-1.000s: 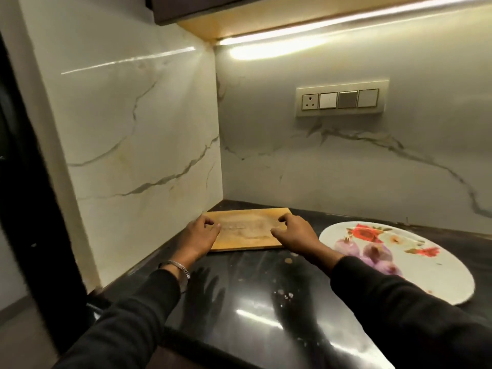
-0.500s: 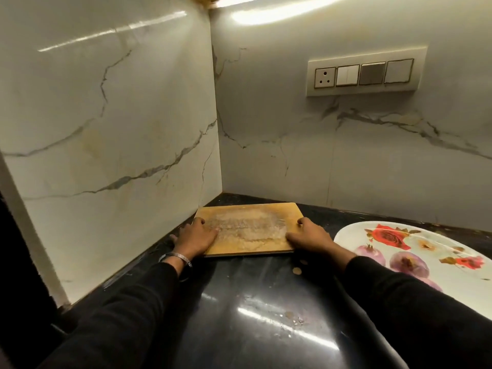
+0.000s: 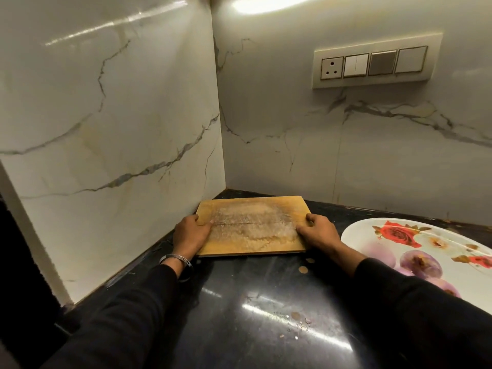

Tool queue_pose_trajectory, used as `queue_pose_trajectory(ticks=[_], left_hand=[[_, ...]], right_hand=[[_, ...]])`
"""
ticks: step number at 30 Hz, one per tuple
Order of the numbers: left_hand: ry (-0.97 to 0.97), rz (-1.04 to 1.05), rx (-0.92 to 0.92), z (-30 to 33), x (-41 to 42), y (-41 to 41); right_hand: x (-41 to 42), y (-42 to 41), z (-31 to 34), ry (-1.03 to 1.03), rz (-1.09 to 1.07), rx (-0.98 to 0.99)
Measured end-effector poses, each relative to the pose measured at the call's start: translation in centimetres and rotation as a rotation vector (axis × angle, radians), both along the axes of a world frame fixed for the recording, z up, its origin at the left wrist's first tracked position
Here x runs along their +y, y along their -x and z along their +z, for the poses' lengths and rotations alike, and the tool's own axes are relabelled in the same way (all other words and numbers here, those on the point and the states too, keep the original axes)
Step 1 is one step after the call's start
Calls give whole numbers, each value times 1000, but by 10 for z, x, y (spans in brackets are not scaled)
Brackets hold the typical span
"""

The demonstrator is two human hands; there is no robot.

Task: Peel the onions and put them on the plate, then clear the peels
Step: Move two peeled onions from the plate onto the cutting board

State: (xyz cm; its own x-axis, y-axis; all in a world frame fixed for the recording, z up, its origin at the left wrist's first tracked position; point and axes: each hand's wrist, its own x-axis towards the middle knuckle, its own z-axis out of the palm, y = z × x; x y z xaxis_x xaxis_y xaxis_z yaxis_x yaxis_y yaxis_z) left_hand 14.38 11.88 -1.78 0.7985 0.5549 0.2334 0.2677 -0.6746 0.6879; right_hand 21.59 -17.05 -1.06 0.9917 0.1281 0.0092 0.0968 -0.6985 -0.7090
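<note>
The left hand (image 3: 191, 233) grips the left short edge of the wooden board (image 3: 253, 226), thumb on top and fingers curled round the side; the board lies flat on the dark bench (image 3: 239, 302) in the corner, long axis running left to right between the hands; the right hand (image 3: 318, 231) grips its right short edge likewise; a few peel bits (image 3: 300, 324) lie on the bench nearer the person; the peeled onions (image 3: 420, 262) sit on the flowered plate (image 3: 394, 230) at the far right, closest to the right hand.

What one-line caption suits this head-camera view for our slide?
Both hands, left hand and right hand, grip the worn rectangular wooden chopping board beside the floral white plate of peeled purple onions.
</note>
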Motion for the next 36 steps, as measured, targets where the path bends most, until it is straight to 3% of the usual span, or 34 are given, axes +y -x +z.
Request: queue_pose_trajectory(ticks=[5,20,27,36], left_hand=[[4,-5,-37,7,2,20],[28,-27,-44,11,-15,127],[46,-26,-15,-10,-21,162],[-19,2,69,-9,-27,177]], right_hand=[[-2,17,9,-25,-33,-71],[-32,136,9,-96,-13,-43],[-41,175,5,-46,-23,-30],[-35,192,-8,164,-33,-44]])
